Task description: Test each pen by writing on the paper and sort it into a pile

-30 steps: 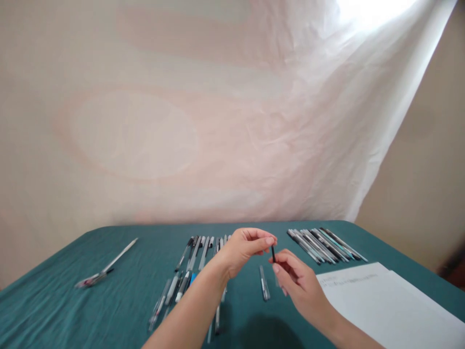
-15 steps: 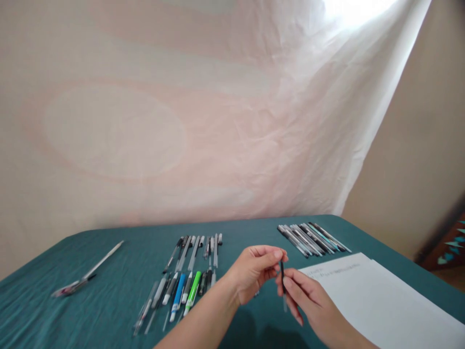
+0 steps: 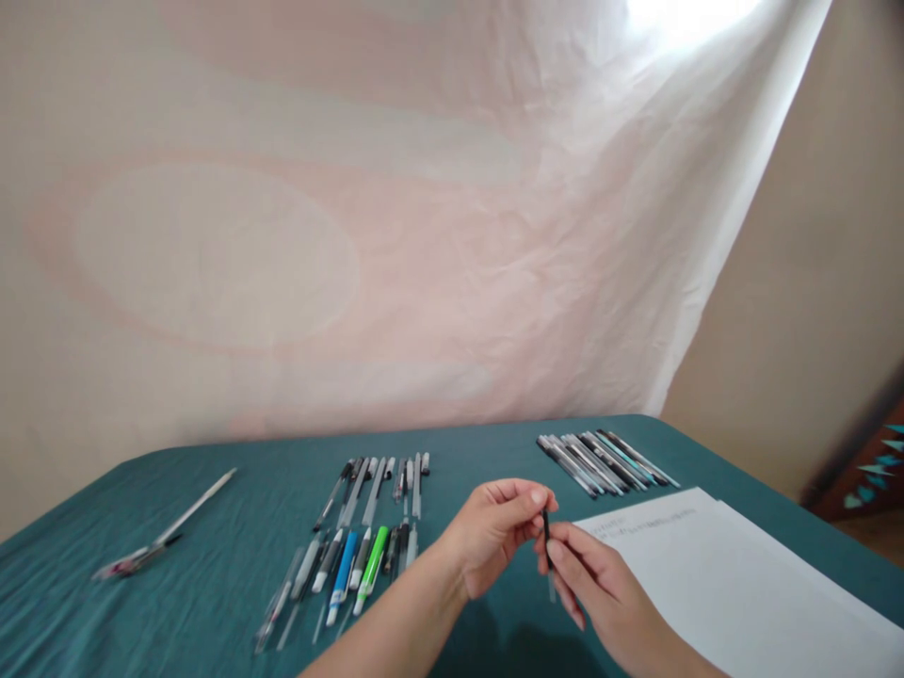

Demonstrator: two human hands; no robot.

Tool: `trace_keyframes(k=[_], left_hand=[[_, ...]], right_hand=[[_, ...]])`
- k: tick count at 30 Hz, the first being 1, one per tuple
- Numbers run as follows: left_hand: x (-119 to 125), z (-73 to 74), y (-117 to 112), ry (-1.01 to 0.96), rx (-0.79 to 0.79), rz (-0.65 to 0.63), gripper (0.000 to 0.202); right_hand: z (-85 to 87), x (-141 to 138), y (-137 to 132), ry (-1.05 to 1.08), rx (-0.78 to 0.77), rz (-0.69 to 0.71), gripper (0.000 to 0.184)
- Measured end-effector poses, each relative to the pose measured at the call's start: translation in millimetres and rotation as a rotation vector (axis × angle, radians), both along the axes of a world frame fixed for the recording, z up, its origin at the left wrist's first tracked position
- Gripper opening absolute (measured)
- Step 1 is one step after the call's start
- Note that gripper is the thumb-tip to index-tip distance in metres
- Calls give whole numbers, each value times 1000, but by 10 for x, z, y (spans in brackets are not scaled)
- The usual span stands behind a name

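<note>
Left hand (image 3: 489, 529) and right hand (image 3: 594, 570) pinch a near-upright black pen (image 3: 546, 529), clear end down. A green pen (image 3: 372, 568) newly shows

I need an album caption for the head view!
Left hand and right hand holding a slim black rod over green cloth.

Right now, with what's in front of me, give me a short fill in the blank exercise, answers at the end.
The left hand pinches the black piece ____ the right hand's grip.
The blue pen lies to the ____ of the green pen.
The paper is nearer the ____ hand than the left one.

Missing words: above; left; right.
</note>
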State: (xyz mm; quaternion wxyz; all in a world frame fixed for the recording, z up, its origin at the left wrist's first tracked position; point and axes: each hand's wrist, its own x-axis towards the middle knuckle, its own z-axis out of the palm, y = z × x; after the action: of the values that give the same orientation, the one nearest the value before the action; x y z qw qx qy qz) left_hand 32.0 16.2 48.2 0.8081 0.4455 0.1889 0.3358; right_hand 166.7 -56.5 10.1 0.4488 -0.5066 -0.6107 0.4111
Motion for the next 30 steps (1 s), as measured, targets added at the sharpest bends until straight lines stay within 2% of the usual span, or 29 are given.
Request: trace_keyframes(k=[8, 15, 25, 30], left_hand=[[25, -46, -10, -52, -11, 26, 26], [16, -47, 0, -45, -14, 29, 25], [26, -59, -1, -64, -54, 35, 21], [22, -75, -6, -84, -94, 36, 18]], right_hand=[[4, 2, -5, 2, -2, -10, 35], [72, -20, -7, 106, -52, 25, 34], [-12, -9, 30, 192, -34, 51, 34], [4, 8, 19, 270, -81, 95, 31]])
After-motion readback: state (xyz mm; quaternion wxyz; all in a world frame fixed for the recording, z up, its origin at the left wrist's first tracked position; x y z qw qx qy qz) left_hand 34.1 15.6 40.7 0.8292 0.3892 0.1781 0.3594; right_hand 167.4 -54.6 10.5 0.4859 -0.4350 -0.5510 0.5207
